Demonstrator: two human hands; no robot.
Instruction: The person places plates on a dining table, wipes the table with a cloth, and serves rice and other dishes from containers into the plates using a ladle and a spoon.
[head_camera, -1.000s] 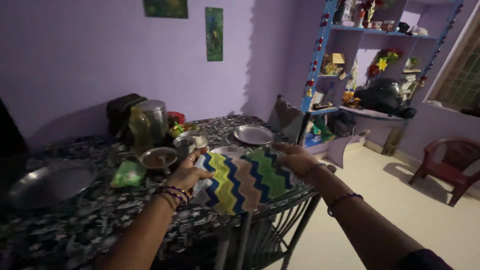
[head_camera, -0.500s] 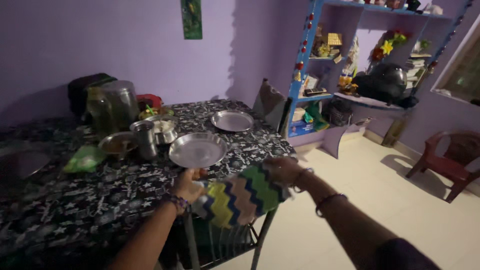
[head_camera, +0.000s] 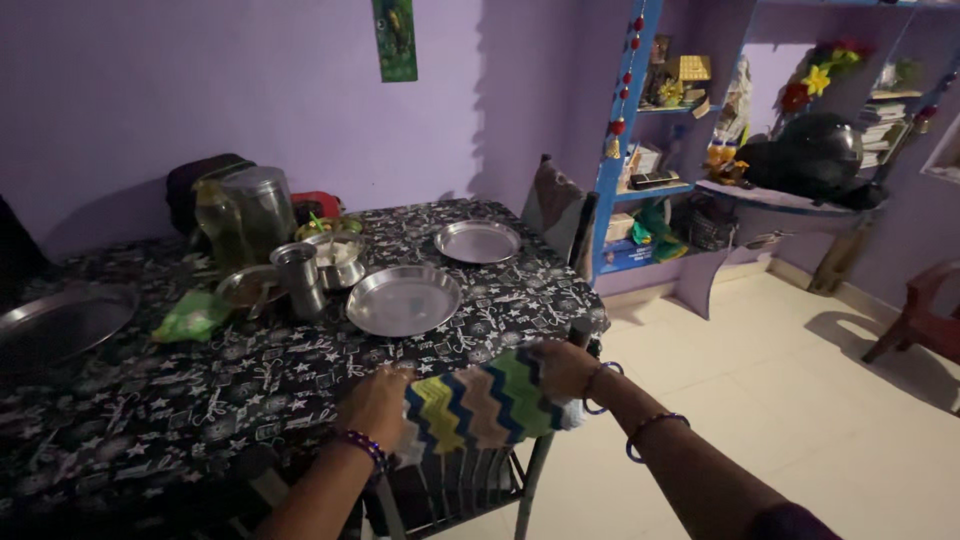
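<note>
The desk (head_camera: 250, 390) with its dark patterned cloth now stands clear of the zigzag-striped mat (head_camera: 480, 405), which you have drawn off the top to its near edge, uncovering the steel plate (head_camera: 403, 299). Your left hand (head_camera: 375, 405) and right hand (head_camera: 562, 368) each grip one end, holding it stretched just beside that edge.

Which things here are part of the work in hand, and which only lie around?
In hand:
left hand
right hand
zigzag cloth, held by both at the table edge

Lying about:
two steel plates
steel tumbler
green packet
helmet
</note>
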